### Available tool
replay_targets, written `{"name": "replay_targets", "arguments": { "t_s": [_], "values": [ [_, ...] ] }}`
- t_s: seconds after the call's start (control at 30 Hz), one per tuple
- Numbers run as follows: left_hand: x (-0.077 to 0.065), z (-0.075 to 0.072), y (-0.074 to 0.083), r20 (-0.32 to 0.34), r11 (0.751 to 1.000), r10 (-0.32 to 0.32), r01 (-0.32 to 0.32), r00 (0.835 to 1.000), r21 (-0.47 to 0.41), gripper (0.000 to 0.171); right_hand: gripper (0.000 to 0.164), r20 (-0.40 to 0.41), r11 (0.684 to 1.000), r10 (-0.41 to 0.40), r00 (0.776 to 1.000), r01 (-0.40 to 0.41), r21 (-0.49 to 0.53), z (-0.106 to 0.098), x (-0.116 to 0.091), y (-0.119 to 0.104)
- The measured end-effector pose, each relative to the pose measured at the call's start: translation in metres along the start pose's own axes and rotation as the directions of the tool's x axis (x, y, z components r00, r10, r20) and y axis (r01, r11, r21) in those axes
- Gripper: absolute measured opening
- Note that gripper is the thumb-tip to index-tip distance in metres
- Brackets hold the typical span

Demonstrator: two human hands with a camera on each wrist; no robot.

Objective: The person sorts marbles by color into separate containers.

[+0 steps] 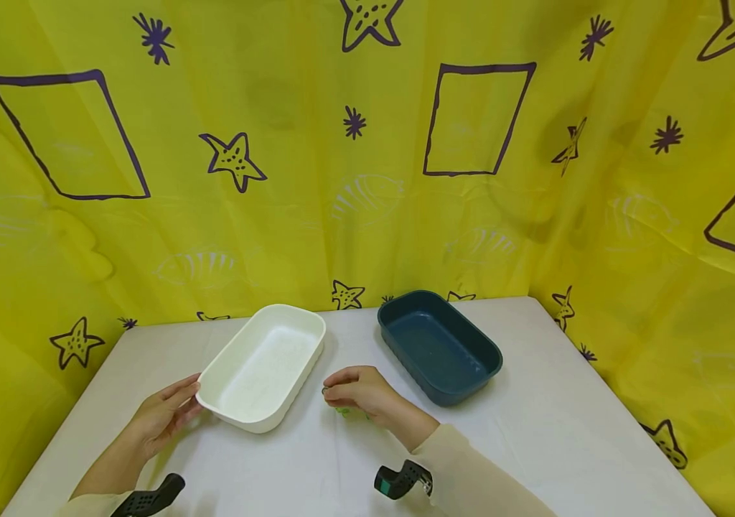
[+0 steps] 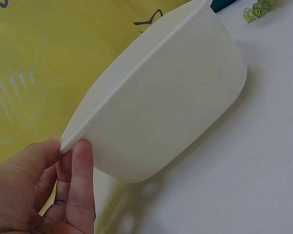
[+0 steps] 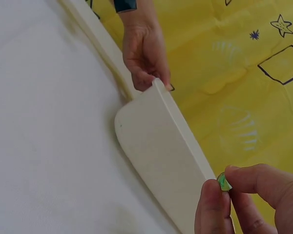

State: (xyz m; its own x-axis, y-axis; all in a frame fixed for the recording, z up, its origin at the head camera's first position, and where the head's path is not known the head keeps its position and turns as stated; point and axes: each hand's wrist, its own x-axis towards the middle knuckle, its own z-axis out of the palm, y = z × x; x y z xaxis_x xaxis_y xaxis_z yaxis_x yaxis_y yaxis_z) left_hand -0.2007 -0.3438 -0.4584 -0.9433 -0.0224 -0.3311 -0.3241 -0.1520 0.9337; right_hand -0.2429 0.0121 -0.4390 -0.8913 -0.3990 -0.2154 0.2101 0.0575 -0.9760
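My left hand (image 1: 157, 421) pinches the near left corner of a white rectangular tub (image 1: 260, 366) by its rim, thumb on top and fingers beneath, as the left wrist view shows. Just right of that tub, above the table, my right hand (image 1: 370, 396) pinches a small shiny green piece (image 3: 224, 182) between thumb and fingertips. Its exact kind is too small to tell. On the cloth below the right hand lie several translucent green beads (image 2: 258, 9), mostly covered by that hand in the head view.
A dark blue tub (image 1: 438, 348) stands at the back right, beyond my right forearm. White cloth (image 1: 555, 424) covers the table. A yellow curtain (image 1: 290, 230) with drawn stars and fish hangs around the back and sides.
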Motion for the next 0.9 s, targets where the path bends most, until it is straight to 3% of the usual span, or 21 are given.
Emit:
{"name": "replay_targets", "arguments": {
  "t_s": [0.33,0.9],
  "values": [
    [0.001,0.0,0.0,0.004,1.0,0.015,-0.015,1.0,0.003,0.027,0.023,0.016,1.0,0.017,1.0,-0.018,0.019,0.018,0.008,-0.008],
    [0.001,0.0,0.0,0.002,1.0,0.003,-0.003,1.0,-0.009,0.028,0.017,0.002,0.999,0.027,1.0,-0.027,-0.039,0.046,0.025,-0.018]
  ]
}}
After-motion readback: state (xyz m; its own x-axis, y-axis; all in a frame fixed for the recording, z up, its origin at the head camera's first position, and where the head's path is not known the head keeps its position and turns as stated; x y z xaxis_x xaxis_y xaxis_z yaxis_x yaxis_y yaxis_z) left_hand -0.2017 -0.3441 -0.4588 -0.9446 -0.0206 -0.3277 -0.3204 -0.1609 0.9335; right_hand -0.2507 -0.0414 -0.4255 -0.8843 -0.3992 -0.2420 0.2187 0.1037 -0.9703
